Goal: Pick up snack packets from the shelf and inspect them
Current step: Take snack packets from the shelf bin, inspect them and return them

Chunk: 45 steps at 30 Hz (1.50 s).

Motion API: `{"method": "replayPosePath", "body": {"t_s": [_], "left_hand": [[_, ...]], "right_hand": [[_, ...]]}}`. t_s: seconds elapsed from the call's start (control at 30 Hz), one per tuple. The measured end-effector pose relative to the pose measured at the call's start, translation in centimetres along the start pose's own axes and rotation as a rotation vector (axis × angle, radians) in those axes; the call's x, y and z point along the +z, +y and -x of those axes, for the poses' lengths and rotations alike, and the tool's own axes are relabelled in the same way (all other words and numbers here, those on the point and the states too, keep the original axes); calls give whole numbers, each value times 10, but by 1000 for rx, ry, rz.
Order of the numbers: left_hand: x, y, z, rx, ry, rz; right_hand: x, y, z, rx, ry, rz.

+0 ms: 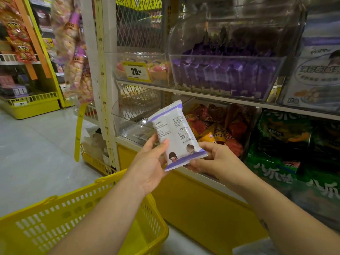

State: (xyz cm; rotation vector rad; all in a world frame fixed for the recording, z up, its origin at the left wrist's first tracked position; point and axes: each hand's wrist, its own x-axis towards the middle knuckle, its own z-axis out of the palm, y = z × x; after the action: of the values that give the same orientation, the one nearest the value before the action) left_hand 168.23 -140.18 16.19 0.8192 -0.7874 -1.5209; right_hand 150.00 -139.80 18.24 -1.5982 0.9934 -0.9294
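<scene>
The person is standing in a shop aisle on a pale grey floor (36, 153), facing a shelf unit (220, 99) with a yellow base (193, 208); two shelf levels are showing. On the upper one, a clear bin (226, 59) is holding purple packets (220, 78), with one yellow price label (137, 71) just beside it on the left; below, red and orange packets (222, 126) are lying beside green bags (279, 144). The floor is lying open to the left; one yellow shopping basket (73, 218) is sitting low beneath the left forearm.

One white and purple snack packet (176, 133) is being held up in front of the lower shelf, tilted, printed back towards the camera. The left hand (149, 162) is gripping its left edge, thumb lying on the face; the right hand (215, 159) is pinching its lower right corner with curled fingers (195, 165).
</scene>
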Motion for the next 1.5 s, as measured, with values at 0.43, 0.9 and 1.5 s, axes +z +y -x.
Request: {"method": "replayPosePath", "body": {"t_s": [0.43, 0.9, 1.5], "left_hand": [[3, 1, 4, 234, 38, -360], [-3, 6, 2, 305, 77, -734], [-21, 0, -7, 176, -210, -647]], "right_hand": [[12, -3, 9, -183, -73, 328], [22, -9, 10, -228, -55, 324], [12, -3, 4, -120, -77, 80]]}}
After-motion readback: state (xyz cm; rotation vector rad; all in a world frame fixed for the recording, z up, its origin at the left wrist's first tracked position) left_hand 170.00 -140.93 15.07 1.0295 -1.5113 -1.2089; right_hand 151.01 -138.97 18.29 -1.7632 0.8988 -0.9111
